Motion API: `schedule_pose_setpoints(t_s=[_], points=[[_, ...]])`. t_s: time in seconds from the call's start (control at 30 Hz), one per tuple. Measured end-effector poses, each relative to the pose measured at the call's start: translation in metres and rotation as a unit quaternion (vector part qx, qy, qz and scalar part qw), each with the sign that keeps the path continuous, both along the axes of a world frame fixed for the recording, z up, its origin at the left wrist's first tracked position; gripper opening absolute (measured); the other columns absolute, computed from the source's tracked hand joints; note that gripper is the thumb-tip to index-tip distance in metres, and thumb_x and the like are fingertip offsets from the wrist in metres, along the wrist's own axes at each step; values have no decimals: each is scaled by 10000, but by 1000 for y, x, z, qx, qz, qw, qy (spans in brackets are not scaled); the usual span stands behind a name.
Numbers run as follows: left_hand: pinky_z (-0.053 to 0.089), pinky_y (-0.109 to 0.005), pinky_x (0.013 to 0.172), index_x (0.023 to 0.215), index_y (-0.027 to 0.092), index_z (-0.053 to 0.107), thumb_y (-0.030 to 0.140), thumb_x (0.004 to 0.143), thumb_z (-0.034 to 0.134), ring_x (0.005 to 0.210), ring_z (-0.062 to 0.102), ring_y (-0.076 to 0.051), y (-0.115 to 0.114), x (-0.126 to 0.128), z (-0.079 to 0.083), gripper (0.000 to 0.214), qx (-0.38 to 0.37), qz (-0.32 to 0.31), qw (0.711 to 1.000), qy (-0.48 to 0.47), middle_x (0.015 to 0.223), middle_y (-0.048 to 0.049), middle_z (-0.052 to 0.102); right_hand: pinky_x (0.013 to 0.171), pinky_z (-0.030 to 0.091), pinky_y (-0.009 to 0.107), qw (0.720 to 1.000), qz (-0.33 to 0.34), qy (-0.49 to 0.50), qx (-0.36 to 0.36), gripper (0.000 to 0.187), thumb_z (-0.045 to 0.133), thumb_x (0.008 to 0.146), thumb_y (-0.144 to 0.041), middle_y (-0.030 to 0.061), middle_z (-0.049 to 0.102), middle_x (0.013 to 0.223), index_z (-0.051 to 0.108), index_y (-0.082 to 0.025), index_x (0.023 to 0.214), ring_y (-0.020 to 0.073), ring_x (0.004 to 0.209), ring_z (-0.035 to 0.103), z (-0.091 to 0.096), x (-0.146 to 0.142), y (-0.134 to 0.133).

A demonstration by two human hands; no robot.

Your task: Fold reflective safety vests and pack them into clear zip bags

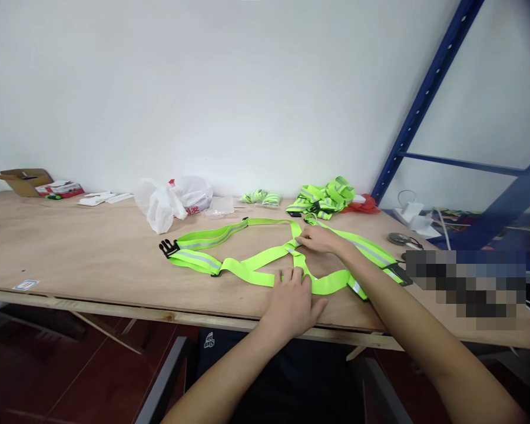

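A neon-green reflective strap vest [229, 259] lies spread flat on the plywood table [70, 247], with a black buckle [168, 248] at its left end. My left hand [294, 300] rests flat on the near strap, fingers stretched out over it. My right hand [320, 238] is further back, its fingers pinched on the strap where the bands cross.
A heap of more green vests [324, 199] sits at the back by a red item [364, 204]. White plastic bags [172, 201], a clear packet [221, 206], a cardboard box [24, 180] and papers line the wall. Blue shelving [428, 94] stands right, with a white charger [410, 213].
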State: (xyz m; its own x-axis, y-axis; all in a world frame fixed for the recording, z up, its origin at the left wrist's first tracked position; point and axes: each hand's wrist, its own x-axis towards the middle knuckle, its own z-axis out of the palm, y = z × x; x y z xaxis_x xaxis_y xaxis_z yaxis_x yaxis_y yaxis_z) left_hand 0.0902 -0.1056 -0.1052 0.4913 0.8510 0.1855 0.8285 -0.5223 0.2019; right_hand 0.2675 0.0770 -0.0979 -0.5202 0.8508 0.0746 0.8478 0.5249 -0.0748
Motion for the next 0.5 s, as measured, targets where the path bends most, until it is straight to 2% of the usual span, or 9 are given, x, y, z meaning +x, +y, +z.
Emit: schedule_pose_setpoints(t_s=[0.1, 0.2, 0.27, 0.37, 0.5], points=[[337, -547, 1145, 1237, 137, 587, 508, 991, 447, 1321, 478, -336, 1, -1, -4, 467, -7, -15, 1000, -18, 1397, -163, 545, 664, 405, 280, 998, 23, 39, -39, 379, 535, 932, -432, 85, 726, 796, 757, -191, 742, 198, 707, 618, 5, -1, -3], [278, -550, 1194, 1290, 126, 548, 498, 1005, 417, 1478, 314, -327, 2, -2, -8, 487, -25, -27, 999, -22, 1588, -179, 359, 729, 442, 283, 987, 70, 122, -81, 256, 604, 874, -371, 89, 747, 921, 780, -193, 821, 210, 809, 644, 4, -4, -4], [262, -550, 1205, 1306, 116, 532, 499, 1010, 400, 1514, 246, -323, 3, -3, -9, 502, -38, -34, 998, -21, 1628, -186, 277, 741, 462, 288, 975, 70, 175, -115, 203, 642, 828, -347, 83, 749, 946, 770, -192, 852, 212, 830, 646, 1, -5, -3], [241, -551, 1213, 1336, 92, 509, 494, 1012, 394, 1506, 271, -327, 3, -4, -8, 529, -53, -42, 997, -22, 1609, -209, 309, 679, 468, 284, 965, 57, 206, -149, 172, 662, 776, -335, 57, 733, 852, 719, -184, 836, 196, 760, 628, -6, -6, 1], [237, -549, 1214, 1339, 83, 505, 487, 1013, 400, 1485, 320, -326, 3, -6, -7, 529, -49, -51, 997, -23, 1562, -223, 392, 628, 459, 263, 961, 57, 220, -157, 130, 626, 740, -281, 24, 676, 773, 632, -182, 825, 170, 703, 595, -14, -6, 4]])
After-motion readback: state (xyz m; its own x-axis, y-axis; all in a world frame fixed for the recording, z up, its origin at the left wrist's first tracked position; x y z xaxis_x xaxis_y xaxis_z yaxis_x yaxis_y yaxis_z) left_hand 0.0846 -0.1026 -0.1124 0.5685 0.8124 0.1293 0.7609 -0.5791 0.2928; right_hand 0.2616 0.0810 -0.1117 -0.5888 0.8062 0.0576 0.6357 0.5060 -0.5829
